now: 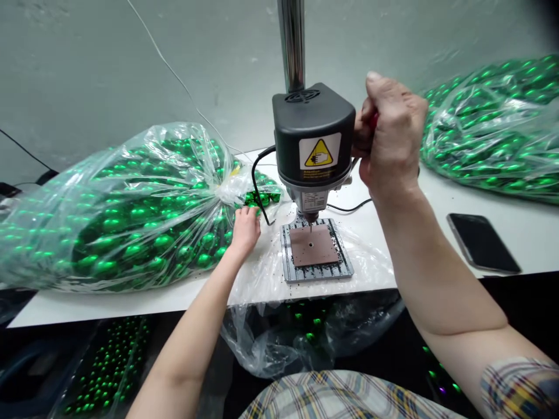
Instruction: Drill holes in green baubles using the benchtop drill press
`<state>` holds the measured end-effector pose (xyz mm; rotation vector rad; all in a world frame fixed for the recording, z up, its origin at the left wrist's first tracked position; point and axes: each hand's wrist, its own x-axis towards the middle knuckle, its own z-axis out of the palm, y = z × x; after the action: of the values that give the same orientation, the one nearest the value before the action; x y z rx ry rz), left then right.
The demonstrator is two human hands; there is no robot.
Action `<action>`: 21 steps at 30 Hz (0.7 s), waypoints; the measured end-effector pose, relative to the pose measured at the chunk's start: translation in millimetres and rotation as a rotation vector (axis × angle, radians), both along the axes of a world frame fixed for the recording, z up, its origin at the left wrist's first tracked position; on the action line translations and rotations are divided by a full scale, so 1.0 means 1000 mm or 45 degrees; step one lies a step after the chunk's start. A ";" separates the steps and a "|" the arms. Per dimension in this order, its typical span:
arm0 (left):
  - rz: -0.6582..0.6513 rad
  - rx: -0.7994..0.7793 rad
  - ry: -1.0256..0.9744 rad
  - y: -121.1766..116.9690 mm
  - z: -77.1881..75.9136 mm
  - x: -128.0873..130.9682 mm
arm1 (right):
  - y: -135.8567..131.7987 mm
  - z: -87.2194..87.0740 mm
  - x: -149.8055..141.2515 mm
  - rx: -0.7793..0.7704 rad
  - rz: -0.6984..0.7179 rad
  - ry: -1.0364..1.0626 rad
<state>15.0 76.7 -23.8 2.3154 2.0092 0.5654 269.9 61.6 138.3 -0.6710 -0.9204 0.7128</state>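
My right hand (391, 134) is wrapped around a lever of the bench drill press (314, 128); a bit of red knob shows between the fingers. Under the drill's chuck, a brown board (321, 249) with a small dark hole lies on the slotted metal base plate (317, 278). Dark specks are scattered over both. To the left of the drill, my left hand (247, 231) has its fingers curled at the shiny green balls (264, 198) by the mouth of a large clear plastic bag (144, 215). A green ball shows at the fingertips, mostly hidden by them.
Another clear bag of green balls (493, 128) lies at the right, and a dark phone (483, 243) rests near the front edge. Clear plastic film (279, 343) hangs off the white table (109, 302) in front. Below at left are more green balls (109, 366).
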 end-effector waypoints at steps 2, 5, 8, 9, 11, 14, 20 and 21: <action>0.094 -0.162 0.079 0.038 0.001 0.004 | 0.000 -0.001 0.000 -0.004 0.003 -0.014; 0.154 -0.209 0.058 0.067 -0.006 0.006 | -0.001 -0.001 0.001 -0.006 0.015 -0.015; 0.160 -0.179 -0.021 0.072 -0.013 -0.001 | -0.001 -0.001 0.001 -0.008 0.033 -0.010; 0.143 -0.158 -0.062 0.070 -0.014 -0.004 | -0.001 -0.001 0.002 -0.007 0.037 -0.012; 0.078 -0.082 -0.169 0.062 -0.013 -0.011 | 0.000 -0.001 0.002 0.000 0.032 -0.023; 0.009 0.111 -0.554 0.037 -0.006 -0.016 | 0.001 -0.002 0.003 0.019 0.025 -0.057; 0.023 -0.141 -1.986 -0.050 0.009 -0.005 | 0.004 -0.003 0.003 0.047 0.055 -0.023; 0.020 -0.300 -2.140 -0.063 0.010 -0.001 | 0.005 -0.003 0.003 0.046 0.055 -0.018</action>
<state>14.4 13.2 -13.6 0.8247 1.0379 1.4234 273.0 66.2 135.7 -0.6260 -0.9610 0.7290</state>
